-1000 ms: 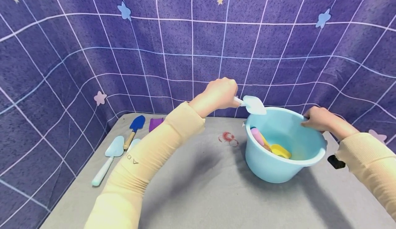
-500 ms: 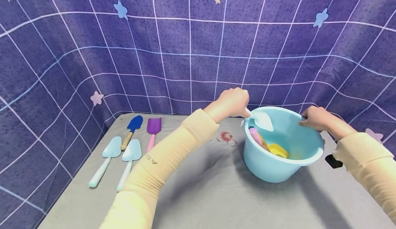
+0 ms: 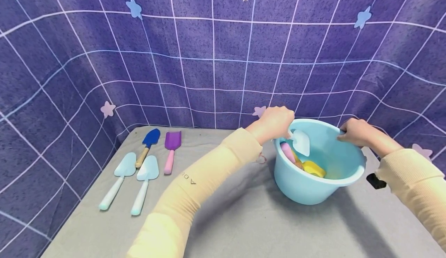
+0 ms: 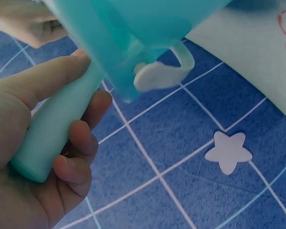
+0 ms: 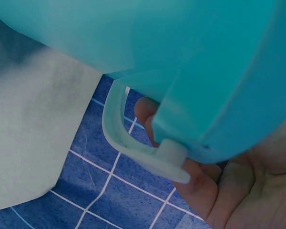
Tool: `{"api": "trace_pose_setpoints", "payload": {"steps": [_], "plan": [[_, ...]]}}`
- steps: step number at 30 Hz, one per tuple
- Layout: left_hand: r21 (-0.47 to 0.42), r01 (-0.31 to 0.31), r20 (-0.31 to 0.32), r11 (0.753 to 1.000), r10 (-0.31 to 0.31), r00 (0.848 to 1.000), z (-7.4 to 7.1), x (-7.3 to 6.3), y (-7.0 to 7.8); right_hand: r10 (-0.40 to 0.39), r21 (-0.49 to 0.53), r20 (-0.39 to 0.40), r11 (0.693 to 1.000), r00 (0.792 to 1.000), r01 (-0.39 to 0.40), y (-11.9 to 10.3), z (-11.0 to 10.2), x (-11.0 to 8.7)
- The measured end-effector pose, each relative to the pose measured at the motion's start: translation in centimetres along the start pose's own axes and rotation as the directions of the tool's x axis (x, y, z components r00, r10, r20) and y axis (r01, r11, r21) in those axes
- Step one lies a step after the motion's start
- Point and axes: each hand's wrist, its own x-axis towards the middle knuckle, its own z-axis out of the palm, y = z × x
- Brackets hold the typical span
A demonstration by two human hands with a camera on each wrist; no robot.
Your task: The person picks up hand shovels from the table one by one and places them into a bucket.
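My left hand (image 3: 275,123) grips the pale handle (image 4: 62,119) of a small trowel at the left rim of a light blue bucket (image 3: 306,190). The trowel's whitish blade (image 3: 301,142) points down inside the bucket. On the far right rim, my right hand (image 3: 357,132) holds the bucket, with fingers under the edge beside a white handle fitting (image 5: 133,148) in the right wrist view. The bucket tilts toward me. Inside lie a yellow scoop-like piece (image 3: 314,169) and a pink rounded piece (image 3: 287,152); other contents are partly hidden.
On the left of the grey-covered table (image 3: 226,227) lie a blue trowel (image 3: 150,140), a purple shovel with pink handle (image 3: 172,142) and two pale trowels, one left (image 3: 125,165), one right (image 3: 149,168). A black object (image 3: 375,181) lies right of the bucket. A purple curtain (image 3: 230,76) hangs behind.
My left hand has moved right and down, bringing the trowel blade from above the rim into the bucket. My right hand stays on the rim.
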Motion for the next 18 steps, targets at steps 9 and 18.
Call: {"api": "trace_pose_setpoints", "payload": {"steps": [9, 18], "plan": [[0.028, -0.003, 0.011, 1.0, 0.003, 1.0, 0.8, 1.1, 1.3, -0.015, -0.015, -0.027, 1.0, 1.0, 0.015, 0.2, -0.1, -0.1], [0.01, -0.005, 0.037, 1.0, 0.005, 0.999, 2.3, 2.0, 1.6, -0.017, -0.007, -0.029, 1.0, 0.999, 0.016, 0.0, 0.0, -0.2]]}}
